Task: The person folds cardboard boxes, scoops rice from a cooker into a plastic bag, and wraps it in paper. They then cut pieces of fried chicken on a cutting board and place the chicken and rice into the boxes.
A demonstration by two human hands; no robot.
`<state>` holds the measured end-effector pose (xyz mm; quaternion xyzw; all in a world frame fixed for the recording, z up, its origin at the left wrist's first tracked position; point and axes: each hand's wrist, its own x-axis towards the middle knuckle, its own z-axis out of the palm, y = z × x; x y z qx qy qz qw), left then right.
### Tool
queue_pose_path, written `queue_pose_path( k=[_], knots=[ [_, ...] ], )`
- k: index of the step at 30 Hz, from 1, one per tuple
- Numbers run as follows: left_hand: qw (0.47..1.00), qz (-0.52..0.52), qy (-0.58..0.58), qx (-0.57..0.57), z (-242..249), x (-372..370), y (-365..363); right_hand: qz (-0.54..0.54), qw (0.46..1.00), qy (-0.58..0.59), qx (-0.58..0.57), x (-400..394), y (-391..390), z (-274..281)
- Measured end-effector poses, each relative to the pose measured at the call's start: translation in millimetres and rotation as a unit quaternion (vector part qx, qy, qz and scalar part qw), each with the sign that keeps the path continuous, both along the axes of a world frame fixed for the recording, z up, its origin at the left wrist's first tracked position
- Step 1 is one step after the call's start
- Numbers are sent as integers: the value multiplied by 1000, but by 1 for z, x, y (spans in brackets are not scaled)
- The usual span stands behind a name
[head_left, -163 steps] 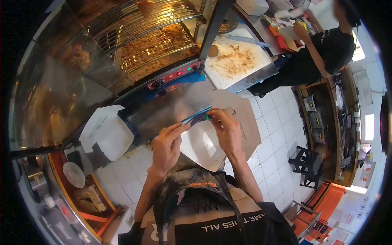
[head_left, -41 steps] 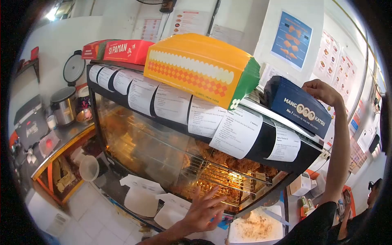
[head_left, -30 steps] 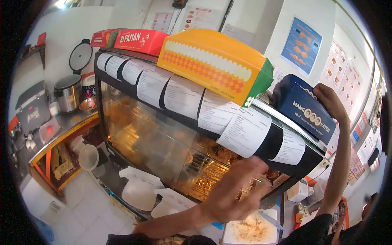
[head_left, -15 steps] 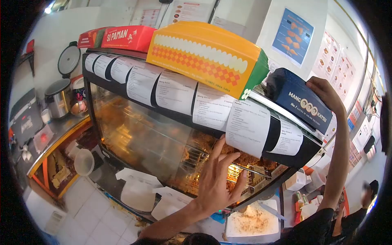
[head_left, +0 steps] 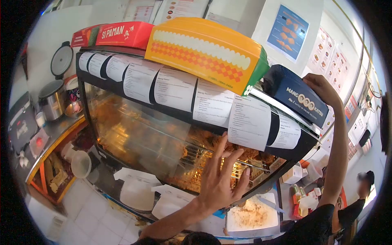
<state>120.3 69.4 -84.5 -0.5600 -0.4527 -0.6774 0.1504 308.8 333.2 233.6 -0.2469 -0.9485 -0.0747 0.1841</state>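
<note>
My left hand (head_left: 222, 179) is raised in front of a glass food warmer (head_left: 134, 134), fingers spread, holding nothing. Its index fingertip is right at the lower left edge of a long printed order slip (head_left: 249, 124). Behind the fingers, breaded fried pieces (head_left: 216, 141) sit on a lit wire rack (head_left: 196, 173). On top of the warmer, my right hand (head_left: 322, 87) has its bent fingers closed at the upper right edge of a dark blue carton (head_left: 296, 94). Several other slips (head_left: 175, 90) hang in a row along the warmer's black top edge.
A yellow carton (head_left: 200, 51) and a red carton (head_left: 124, 34) stand atop the warmer. Open white boxes (head_left: 139, 192) sit before it. A knife (head_left: 267, 202) lies over a crumb-covered white board (head_left: 249, 220). A person (head_left: 361, 192) is at far right.
The view has shifted slightly. My left fingers stay spread at the slip's lower edge, and my right hand remains at the dark blue carton.
</note>
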Motion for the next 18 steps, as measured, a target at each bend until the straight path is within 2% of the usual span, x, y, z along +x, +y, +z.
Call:
queue_pose_path(
  k=[7,10,12,14,15,17,18],
  knots=[
    [999,-16,-26,-19,-9,-11,-3,-25,999,27,-31,-4,-15,-2],
    [999,11,-26,-30,-10,-18,-9,-19,999,48,5,-2,-21,6],
    [999,30,-17,-11,-11,-30,-13,-4,982,127,137,-4,-35,1],
    [998,66,-16,2,-9,-46,-23,26,930,220,293,-8,-59,-9],
    [998,62,-12,0,-11,-54,-23,37,910,291,292,-15,-85,-22],
    [986,-16,-156,63,-17,-69,-17,28,866,350,357,-18,-124,-58],
    [979,-44,-185,76,-13,-74,-14,43,863,356,356,-21,-142,-83]
  ],
)
